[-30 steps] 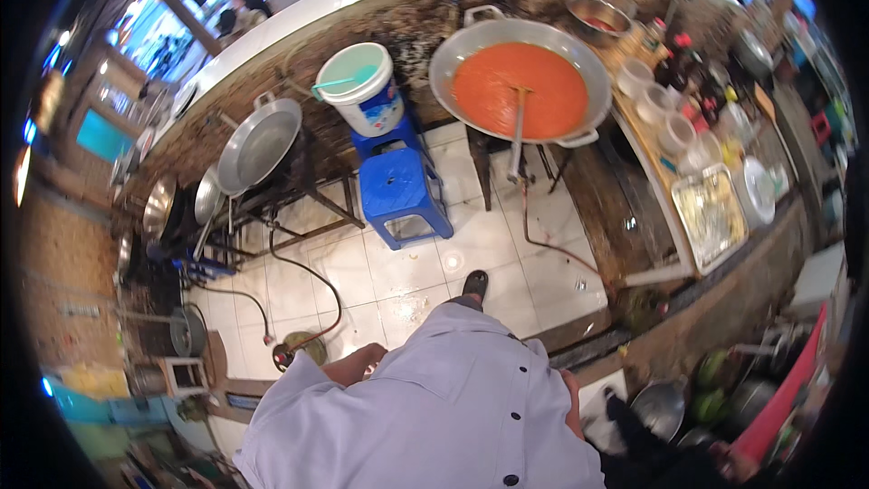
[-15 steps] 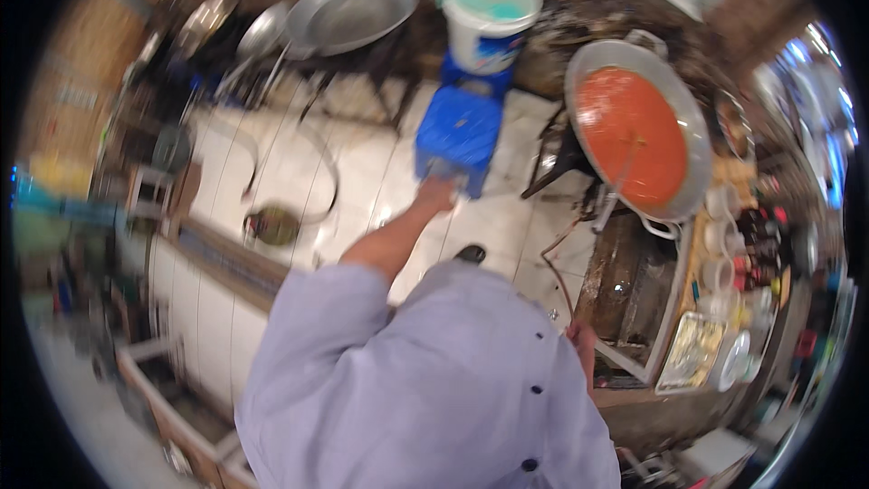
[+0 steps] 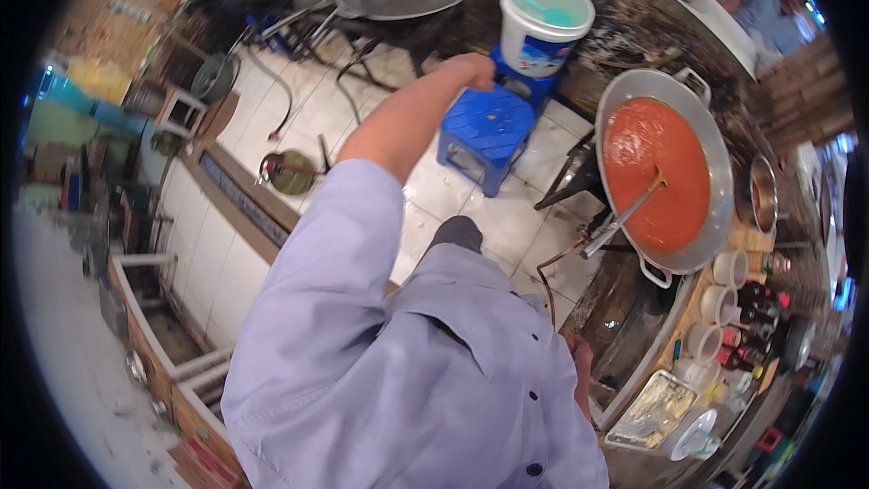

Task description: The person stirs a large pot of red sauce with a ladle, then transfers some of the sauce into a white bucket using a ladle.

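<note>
Toward the far edge of the white tiled floor (image 3: 425, 190) stands the blue stool (image 3: 491, 118), and there's our left hand (image 3: 471, 71) at its seat's far left corner; whether it grips, we can't tell. Just behind, a white bucket (image 3: 529, 45) sits on a blue support (image 3: 534, 86). Rightward we've a wide pan (image 3: 720, 190) of orange sauce (image 3: 647, 145), a long-handled utensil (image 3: 625, 215) across its rim. Our right hand (image 3: 582, 358) hangs beside our shirt (image 3: 434, 398), partly hidden, its hold unreadable.

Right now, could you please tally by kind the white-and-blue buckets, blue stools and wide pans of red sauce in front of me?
White-and-blue buckets: 1
Blue stools: 2, one of them under the bucket
Wide pans of red sauce: 1
Total: 4
</note>
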Tool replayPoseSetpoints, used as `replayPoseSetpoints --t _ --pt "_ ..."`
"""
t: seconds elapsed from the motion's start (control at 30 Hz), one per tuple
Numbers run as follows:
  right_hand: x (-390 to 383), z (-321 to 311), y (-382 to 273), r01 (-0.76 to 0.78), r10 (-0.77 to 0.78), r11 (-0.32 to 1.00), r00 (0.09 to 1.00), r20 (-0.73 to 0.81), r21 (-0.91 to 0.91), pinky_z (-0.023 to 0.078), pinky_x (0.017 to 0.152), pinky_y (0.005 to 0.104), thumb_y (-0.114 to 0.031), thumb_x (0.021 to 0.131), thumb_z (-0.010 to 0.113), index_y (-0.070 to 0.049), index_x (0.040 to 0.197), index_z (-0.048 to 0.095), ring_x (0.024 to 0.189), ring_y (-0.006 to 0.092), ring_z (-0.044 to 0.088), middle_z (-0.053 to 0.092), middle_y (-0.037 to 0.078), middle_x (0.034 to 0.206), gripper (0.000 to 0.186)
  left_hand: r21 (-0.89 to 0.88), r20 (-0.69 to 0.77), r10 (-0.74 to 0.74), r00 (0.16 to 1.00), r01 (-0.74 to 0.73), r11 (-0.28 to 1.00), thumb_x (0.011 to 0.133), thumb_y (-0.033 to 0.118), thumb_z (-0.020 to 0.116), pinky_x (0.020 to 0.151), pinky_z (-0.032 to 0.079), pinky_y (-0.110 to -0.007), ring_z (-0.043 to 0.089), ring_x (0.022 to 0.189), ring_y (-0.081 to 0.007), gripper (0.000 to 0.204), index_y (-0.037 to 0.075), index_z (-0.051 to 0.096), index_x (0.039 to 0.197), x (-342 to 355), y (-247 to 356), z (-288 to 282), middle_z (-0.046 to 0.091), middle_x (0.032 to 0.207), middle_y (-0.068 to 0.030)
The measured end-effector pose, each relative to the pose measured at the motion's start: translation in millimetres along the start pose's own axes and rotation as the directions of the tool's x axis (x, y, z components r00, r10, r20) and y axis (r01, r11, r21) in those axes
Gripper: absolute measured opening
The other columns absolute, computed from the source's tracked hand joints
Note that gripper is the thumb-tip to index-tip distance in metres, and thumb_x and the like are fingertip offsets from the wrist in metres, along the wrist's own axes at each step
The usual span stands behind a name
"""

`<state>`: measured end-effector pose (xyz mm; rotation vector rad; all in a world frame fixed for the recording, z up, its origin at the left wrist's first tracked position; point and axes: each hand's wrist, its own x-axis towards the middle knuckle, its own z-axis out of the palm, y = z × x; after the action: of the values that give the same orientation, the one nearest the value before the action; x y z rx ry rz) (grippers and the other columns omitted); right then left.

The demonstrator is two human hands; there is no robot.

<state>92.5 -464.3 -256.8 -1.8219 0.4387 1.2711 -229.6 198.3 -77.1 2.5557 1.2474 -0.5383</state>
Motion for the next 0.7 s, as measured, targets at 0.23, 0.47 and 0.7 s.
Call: replayPoseSetpoints --t 0.23,0.47,0.7 --pt "-6 16 52 0.016 0.033 0.970 0.980 -0.195 0.243 0.048 0.047 0.0372 -0.021 0.086 0.050 -0.003 0.087 0.054 0.051 0.0189 0.050 0.046 0.006 0.061 0.018 -0.267 -0.285 -0.031 0.958 -0.048 0.963 0.078 0.029 0.064 0.087 0.048 -0.039 0.061 0.101 -0.0295 0.035 0.006 0.065 0.104 45 -4 -96 0.065 0.105 -0.0162" --pt "-19 53 142 -0.283 0.334 0.933 0.909 -0.249 0.222 0.052 0.053 0.0389 -0.022 0.085 0.054 -0.005 0.093 0.056 0.058 0.0259 0.058 0.056 0.009 0.071 0.019 -0.821 -0.292 -0.163 0.942 -0.160 0.549 0.080 0.023 0.062 0.077 0.050 -0.033 0.063 0.080 -0.0221 0.026 0.003 0.063 0.096 242 -34 -104 0.066 0.088 -0.0123" --pt "-53 213 56 -0.163 0.148 0.984 0.971 -0.187 -0.066 0.054 0.055 0.0324 -0.018 0.084 0.058 -0.006 0.098 0.058 0.067 0.0172 0.062 0.060 0.006 0.080 0.018 -0.948 0.267 -0.246 0.932 0.208 -0.241 0.085 0.019 0.055 0.074 0.051 -0.034 0.059 0.081 -0.0207 0.030 0.000 0.055 0.108 349 -36 -64 0.058 0.090 -0.0114"
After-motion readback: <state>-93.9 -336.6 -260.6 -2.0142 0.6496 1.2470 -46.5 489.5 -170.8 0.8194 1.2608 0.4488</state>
